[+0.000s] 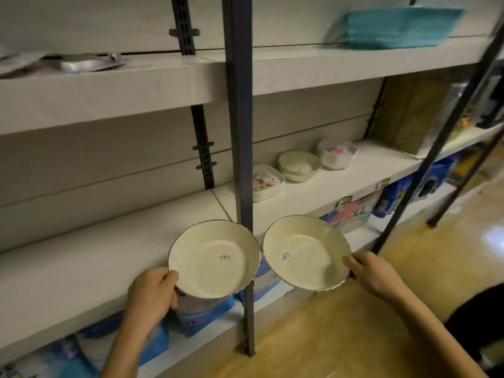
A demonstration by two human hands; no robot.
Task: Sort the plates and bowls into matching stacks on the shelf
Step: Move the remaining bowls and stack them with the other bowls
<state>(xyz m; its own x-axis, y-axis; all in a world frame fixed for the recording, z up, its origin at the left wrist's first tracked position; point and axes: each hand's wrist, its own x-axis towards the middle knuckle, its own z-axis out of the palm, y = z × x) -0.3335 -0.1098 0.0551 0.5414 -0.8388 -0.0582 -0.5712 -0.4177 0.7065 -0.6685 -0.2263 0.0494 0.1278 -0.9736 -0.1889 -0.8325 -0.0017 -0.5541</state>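
two cream plates with scalloped, dark-edged rims are held side by side in front of the middle shelf [81, 257], level with its front edge and not resting on it. the left hand [152, 291] has its grip closed on the near-left rim of the left plate [214, 259], thumb on top of the rim and the fingers curled beneath. the right hand [373, 272] has its grip closed on the near-right rim of the right plate [305, 252], fingertips lying over the rim. each plate carries a small white price sticker in its well, and the right plate tilts slightly toward the left. the two rims sit just beside each other, either side of a dark metal upright post [240, 118] that runs from top to floor in front of the shelf. further back on the same shelf, right of the post, stand a stack of square patterned dishes [268, 182], a stack of round cream bowls [299, 166] and a stack of white bowls with a pink pattern [336, 153], spaced apart in a row toward the back right. on the upper shelf a teal basket [398, 27] sits at the right and a blurred silvery packet [87, 62] at the left. blue packages [201, 313] fill the space below the middle shelf, above a wooden floor [341, 331].
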